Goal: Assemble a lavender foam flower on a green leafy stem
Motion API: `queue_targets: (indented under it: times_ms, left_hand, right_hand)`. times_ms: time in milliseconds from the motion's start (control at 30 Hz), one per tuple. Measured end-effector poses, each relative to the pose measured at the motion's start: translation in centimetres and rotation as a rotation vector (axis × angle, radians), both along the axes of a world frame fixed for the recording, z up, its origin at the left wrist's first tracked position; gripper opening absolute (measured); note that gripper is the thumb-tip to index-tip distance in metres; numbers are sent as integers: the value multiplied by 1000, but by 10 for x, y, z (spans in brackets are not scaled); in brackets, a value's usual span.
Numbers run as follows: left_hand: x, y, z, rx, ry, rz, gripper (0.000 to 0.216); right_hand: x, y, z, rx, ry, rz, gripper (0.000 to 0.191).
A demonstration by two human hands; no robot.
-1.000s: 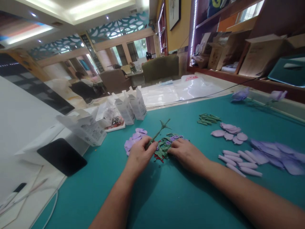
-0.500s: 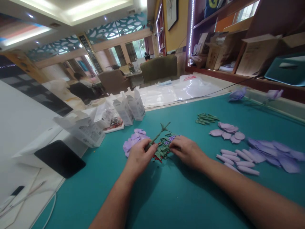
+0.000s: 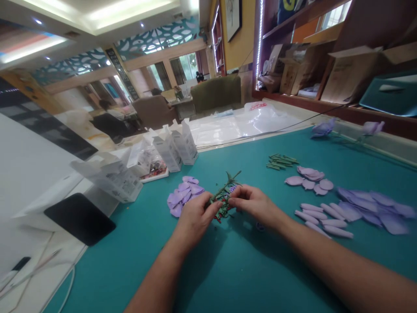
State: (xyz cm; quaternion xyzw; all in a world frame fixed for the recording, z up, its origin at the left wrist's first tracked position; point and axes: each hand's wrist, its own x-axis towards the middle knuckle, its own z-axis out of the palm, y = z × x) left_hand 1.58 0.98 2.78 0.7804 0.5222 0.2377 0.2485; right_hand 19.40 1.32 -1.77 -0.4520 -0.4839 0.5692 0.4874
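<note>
My left hand (image 3: 198,214) is closed, pinching a green artificial flower stem (image 3: 223,188) between thumb and fingers. The stem tilts up to the right and ends in pointed leafy tips. My right hand (image 3: 250,203) is closed in a pinch close beside the stem; what sits between its fingertips is hidden. Below both hands lies a heap of small green parts (image 3: 224,211), with red and purple pieces among them. A small purple ring-like piece (image 3: 259,226) lies under my right wrist. Left of my left hand is a pile of lilac petals (image 3: 183,194).
On the green mat, to the right, are short green sticks (image 3: 281,161), flat pale petals (image 3: 309,179), pale tapered pieces (image 3: 325,217) and larger purple petals (image 3: 374,208). White boxes (image 3: 172,150) and a black tablet-like panel (image 3: 80,218) stand left. Two lilac flowers (image 3: 323,128) lie at the back right.
My right hand has moved left and up from the heap to the stem. The stem's tip has shifted right and lower. The purple piece under my right wrist now shows.
</note>
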Motion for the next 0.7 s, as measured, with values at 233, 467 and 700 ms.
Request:
queue_targets:
  times_ms: [233, 467, 700]
  left_hand:
    - [0, 0, -2, -8, -7, -12, 26]
    - [-2, 0, -2, 34, 74, -21, 29]
    - [-4, 0, 0, 0, 125, -48, 30]
  right_hand:
    - [0, 0, -1, -2, 24, 20, 27]
    - [2, 2, -7, 30, 69, 93, 26]
    - [0, 1, -6, 19, 226, 113, 30]
